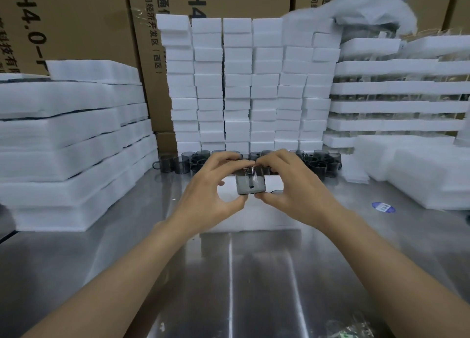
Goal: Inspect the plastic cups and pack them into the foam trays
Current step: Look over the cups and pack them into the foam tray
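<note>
Cup (pixel 250 183), smoky grey and see-through, is being held up between both hands, just above the tray (pixel 254 220) that is lying on the table (pixel 254 281). The left hand (pixel 216 187) is pinching it, with the thumb curling under the lower left corner and the fingers curling over the top edge. The right hand (pixel 292 187) is gripping the opposite side the same way — thumb below, fingers above. A small dark mark is showing on the face of the cup turned toward the camera; whether that is the handle, I cannot tell.

Behind the hands, loose cups (pixel 319 162) are crowding together in a row along the back of the table, some of them hidden by the fingers. Blocks (pixel 236 83) of white foam are standing in tall columns right behind that row. Sheets (pixel 63 147) of foam are piling up on the left, reaching the table edge. On the right, packed trays (pixel 396 106) are sitting in layers — glassy shapes are showing between them, too blurred to make out. Boxes (pixel 76 19) with printed lettering are filling the background. A blue sticker (pixel 383 207) is lying on the table, right of the right hand and well apart from it.
</note>
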Motion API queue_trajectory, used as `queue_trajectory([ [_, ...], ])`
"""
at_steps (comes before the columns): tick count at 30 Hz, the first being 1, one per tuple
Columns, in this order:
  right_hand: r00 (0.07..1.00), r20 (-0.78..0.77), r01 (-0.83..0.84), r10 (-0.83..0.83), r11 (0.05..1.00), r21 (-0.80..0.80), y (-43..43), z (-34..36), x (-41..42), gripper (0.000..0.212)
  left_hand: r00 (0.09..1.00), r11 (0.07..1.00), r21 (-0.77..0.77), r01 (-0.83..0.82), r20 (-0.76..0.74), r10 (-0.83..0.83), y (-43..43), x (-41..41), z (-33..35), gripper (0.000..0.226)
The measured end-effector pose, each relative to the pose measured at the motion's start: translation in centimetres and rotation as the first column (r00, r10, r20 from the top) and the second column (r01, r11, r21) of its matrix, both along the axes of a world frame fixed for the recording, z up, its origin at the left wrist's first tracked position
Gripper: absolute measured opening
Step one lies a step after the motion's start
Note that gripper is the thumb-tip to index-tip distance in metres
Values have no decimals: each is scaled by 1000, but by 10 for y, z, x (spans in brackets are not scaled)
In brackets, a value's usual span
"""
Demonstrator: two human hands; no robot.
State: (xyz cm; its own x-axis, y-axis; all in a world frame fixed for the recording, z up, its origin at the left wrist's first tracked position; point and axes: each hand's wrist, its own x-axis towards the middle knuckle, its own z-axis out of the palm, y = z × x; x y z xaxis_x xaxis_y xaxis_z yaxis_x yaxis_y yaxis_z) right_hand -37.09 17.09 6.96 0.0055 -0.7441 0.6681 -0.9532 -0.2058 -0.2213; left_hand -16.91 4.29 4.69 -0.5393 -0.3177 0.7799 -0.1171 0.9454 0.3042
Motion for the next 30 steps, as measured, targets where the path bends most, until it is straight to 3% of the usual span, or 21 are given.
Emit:
queue_trajectory([
  [5, 997, -18, -76, 75, 996, -45, 0, 2, 5, 59, 990, 989, 63, -136, 50, 133, 0, 0, -2, 75],
  [10, 996, -26, -85, 84, 995, -49, 1, 3, 10, 55, 972, 955, -190, -226, 16, 233, 12, -1, 4, 62],
  [15, 999, -3, -34, 34, 999, 8, -1, -1, 4, 69, 980, 979, -24, -200, 6, 201, 9, 2, 3, 59],
  [18, 1000, -12, -18, 18, 1000, -6, -1, -2, 0, 61, 987, 981, 104, -163, 37, 160, 7, 1, 2, 59],
  [21, 999, -34, -24, 22, 999, -33, -1, -1, 1, 59, 978, 973, 108, -202, 81, 194, 9, -1, -2, 62],
  [26, 994, -101, -42, 35, 996, -73, 0, 2, 9, 58, 976, 977, -22, -213, 39, 214, 17, -3, 1, 64],
  [30, 993, -99, -68, 61, 995, -70, 2, 5, 11, 59, 972, 971, 38, -237, 7, 236, 18, -5, 1, 58],
])
